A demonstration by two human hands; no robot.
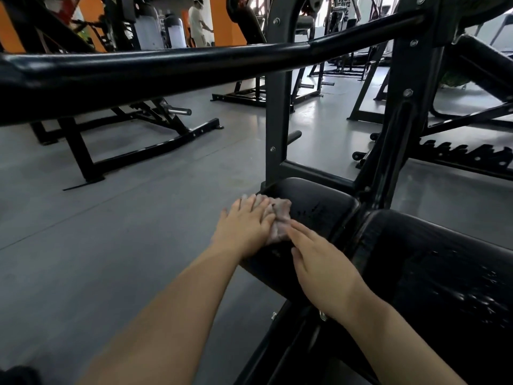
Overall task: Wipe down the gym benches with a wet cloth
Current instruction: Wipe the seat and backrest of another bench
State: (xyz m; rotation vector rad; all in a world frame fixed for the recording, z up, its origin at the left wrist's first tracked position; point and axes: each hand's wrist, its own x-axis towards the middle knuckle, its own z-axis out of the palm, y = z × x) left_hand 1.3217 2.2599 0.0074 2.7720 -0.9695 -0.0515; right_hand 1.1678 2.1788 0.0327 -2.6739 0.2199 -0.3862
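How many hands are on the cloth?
2: the left hand presses flat on the cloth; the right hand touches its near edge.

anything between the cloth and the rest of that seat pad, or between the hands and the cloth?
Nothing visible. The left hand presses flat on the cloth, the right hand touches its near edge, and the seat pad lies bare ahead up to the frame upright.

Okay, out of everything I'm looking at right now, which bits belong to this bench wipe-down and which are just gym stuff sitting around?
Part of the job:
- wet cloth
- left hand, pressing flat on the cloth
- right hand, fingertips touching the cloth
- small black seat pad
- larger pad, speckled with droplets

Just around:
- padded bar
- adjustable bench frame
- person in the background
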